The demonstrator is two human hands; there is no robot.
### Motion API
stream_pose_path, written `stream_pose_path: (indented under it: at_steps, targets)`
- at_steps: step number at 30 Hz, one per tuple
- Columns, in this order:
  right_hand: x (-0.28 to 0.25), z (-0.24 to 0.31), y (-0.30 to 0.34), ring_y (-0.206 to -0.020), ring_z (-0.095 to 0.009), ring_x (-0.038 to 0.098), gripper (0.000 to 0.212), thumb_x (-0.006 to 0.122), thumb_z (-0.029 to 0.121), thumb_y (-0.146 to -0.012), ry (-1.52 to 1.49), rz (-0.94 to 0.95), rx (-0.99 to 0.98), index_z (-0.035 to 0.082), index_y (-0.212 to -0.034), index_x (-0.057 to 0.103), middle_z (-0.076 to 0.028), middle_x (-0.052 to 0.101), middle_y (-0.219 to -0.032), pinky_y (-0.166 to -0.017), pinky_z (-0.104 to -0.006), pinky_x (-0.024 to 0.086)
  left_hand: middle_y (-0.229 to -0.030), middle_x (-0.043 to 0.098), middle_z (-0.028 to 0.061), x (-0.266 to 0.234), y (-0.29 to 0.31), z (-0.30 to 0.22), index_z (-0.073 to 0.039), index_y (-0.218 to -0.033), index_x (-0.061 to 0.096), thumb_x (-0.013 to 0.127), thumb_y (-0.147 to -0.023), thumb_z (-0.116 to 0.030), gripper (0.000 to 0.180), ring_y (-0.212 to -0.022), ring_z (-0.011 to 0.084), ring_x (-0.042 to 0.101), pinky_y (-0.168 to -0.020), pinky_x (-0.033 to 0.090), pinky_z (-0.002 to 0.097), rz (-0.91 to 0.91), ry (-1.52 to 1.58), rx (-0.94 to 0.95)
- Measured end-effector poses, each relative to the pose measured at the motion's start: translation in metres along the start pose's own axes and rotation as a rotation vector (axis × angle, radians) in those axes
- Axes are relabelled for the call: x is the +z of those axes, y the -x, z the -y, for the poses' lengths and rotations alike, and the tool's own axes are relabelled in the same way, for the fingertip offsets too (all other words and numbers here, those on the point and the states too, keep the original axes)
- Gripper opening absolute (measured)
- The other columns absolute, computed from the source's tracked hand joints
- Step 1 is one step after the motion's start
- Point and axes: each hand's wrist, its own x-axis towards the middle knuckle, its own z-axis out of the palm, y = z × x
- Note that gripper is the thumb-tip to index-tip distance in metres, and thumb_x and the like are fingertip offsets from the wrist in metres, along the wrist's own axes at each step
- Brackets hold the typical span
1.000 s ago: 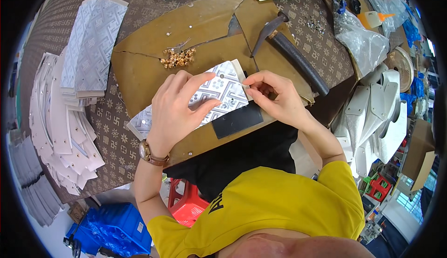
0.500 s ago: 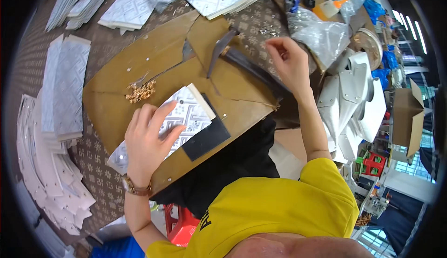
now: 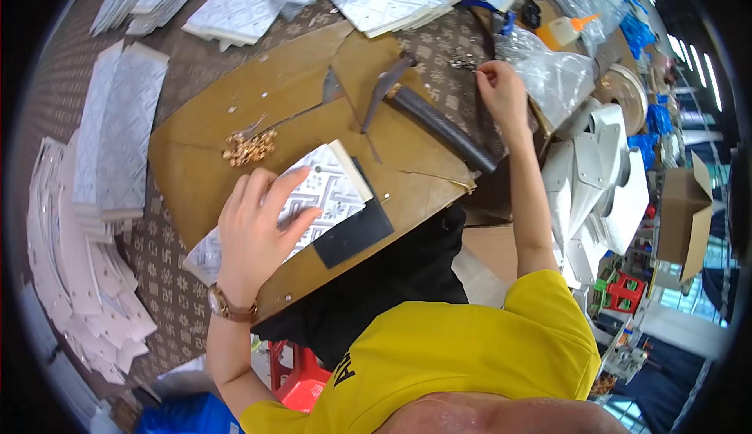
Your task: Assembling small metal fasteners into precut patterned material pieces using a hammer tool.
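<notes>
My left hand (image 3: 258, 218) lies across a pale panel with a grey geometric print (image 3: 333, 191), gripping it between thumb and fingers. A small dark round spot shows near the panel's far end. Under that end sits a flat black pad (image 3: 352, 238) on a worn tan board (image 3: 298, 132). My right hand (image 3: 505, 97) is at the far right with its fingertips pinched; whatever they hold is too small to make out. Beside those fingertips lies a scatter of small metal pieces (image 3: 462, 63). A hammer with a dark handle (image 3: 446, 128) rests on the board, nearer my right forearm.
Small gold-coloured metal parts (image 3: 251, 147) form a pile on the board. Stacked printed panels (image 3: 121, 136) and pale pieces (image 3: 86, 277) line the left. Clear plastic bags (image 3: 552, 81) and an orange-tipped bottle (image 3: 560, 32) stand far right, above white panels (image 3: 591, 168).
My right hand has moved to the small metal pieces, and its fingers have come together. The left hand keeps its hold on the panel. The whole view has shifted slightly.
</notes>
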Motion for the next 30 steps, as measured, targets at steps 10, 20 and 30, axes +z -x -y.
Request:
stream_pose_path:
  at_steps: [10, 20, 30]
  targets:
    - [-0.041, 0.170, 0.064, -0.088, -0.024, 0.068, 0.018, 0.075, -0.008, -0.084, -0.551, 0.267, -0.484, 0.003, -0.097, 0.070, -0.010, 0.070, -0.099, -0.078, -0.0311, 0.054, -0.094, 0.058, 0.0051, 0.000, 0.003, 0.003, -0.018, -0.124, 0.070, 0.085, -0.082, -0.027, 0.046, -0.086, 0.0262, 0.059, -0.072, 0.052, 0.0395, 0.001, -0.014, -0.001]
    - [-0.009, 0.198, 0.089, -0.089, -0.023, 0.066, 0.018, 0.079, 0.005, -0.083, -0.500, 0.472, -0.834, 0.007, -0.099, 0.071, -0.004, 0.072, -0.101, -0.078, -0.0342, 0.053, -0.095, 0.057, 0.0040, 0.001, 0.005, 0.005, -0.019, -0.126, 0.069, 0.086, -0.081, -0.029, 0.049, -0.085, 0.0252, 0.059, -0.071, 0.053, 0.0389, -0.005, -0.023, 0.009]
    - [-0.014, 0.191, 0.108, -0.089, -0.021, 0.064, 0.021, 0.074, 0.012, -0.082, -0.213, 0.197, -1.110, 0.009, -0.102, 0.071, -0.001, 0.073, -0.106, -0.075, -0.0351, 0.052, -0.096, 0.058, 0.0033, 0.003, 0.006, 0.004, -0.019, -0.127, 0.069, 0.087, -0.080, -0.029, 0.051, -0.086, 0.0236, 0.060, -0.070, 0.053, 0.0381, -0.015, -0.026, 0.013]
